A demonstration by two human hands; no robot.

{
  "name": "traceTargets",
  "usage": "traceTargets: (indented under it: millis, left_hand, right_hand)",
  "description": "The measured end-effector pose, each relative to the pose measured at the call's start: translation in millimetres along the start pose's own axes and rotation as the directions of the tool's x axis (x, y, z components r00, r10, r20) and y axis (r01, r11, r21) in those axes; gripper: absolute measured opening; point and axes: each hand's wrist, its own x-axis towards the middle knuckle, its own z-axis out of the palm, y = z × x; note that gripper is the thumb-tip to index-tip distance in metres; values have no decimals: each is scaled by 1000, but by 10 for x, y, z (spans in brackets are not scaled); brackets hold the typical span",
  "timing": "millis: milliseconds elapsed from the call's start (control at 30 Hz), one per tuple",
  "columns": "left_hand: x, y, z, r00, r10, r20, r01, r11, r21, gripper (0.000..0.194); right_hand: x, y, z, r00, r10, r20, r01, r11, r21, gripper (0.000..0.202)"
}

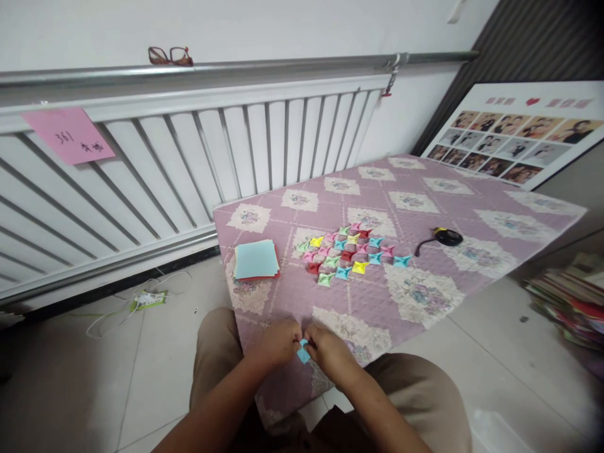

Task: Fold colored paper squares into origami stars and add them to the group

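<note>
Near the front edge of the table, a small piece of folded light-blue paper [303, 353] is pinched between my two hands. My left hand [282, 341] grips its left side with closed fingers, and my right hand [326, 350] grips the right side the same way. Parts of the paper are hidden behind the fingers. Beyond them, several small folded paper pieces [346, 256] in pink, red, yellow, green and blue lie in slanting rows. To the left rests a stack of square paper sheets [256, 259], light blue on top with red showing beneath.
A purple floral cloth covers the table [292, 296]. At its right lies a black and yellow object with a short tail [447, 236]. A white radiator [264, 145] runs behind, with glasses [170, 56] on the pipe above. A photo board [509, 135] leans at the far right.
</note>
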Motion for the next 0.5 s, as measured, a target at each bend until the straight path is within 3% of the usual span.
traceTargets:
  millis: [200,500]
  left_hand:
    - [-48,34,-28,998,59,-20,-59,998,39,11]
    - [-173,62,77,993,85,-86,-71,986,153,14]
  right_hand:
    - [-57,22,62,999,-41,-12,40,997,-60,11]
    - [-102,96,72,989,-141,-35,137,986,-96,15]
